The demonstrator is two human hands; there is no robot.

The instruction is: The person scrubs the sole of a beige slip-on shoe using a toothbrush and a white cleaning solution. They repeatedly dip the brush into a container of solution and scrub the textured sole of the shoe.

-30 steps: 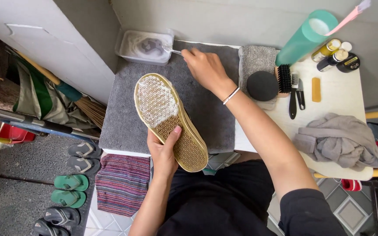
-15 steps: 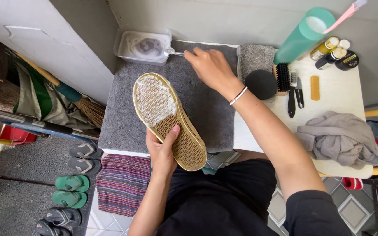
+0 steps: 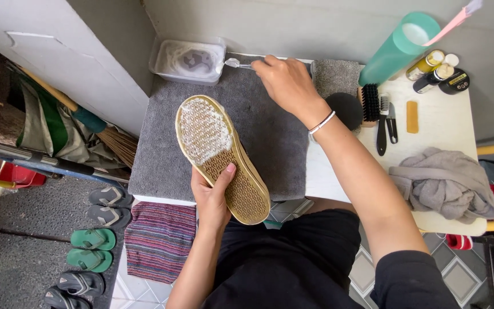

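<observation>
Above the grey mat (image 3: 275, 143), the left hand (image 3: 212, 197) has its fingers wrapped round a sole-up sneaker (image 3: 221, 157), while the right hand (image 3: 287, 86) pinches a small brush (image 3: 236, 63) just beside the plastic tub (image 3: 188, 60).

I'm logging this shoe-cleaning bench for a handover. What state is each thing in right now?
shoe: sole up, foam over the front half, heel half bare
left hand: gripping the shoe's side
right hand: closed on a small brush
small brush: head at the tub's edge
tub: open, sudsy water inside
grey cloth: crumpled
green tube: upright, open-topped
</observation>
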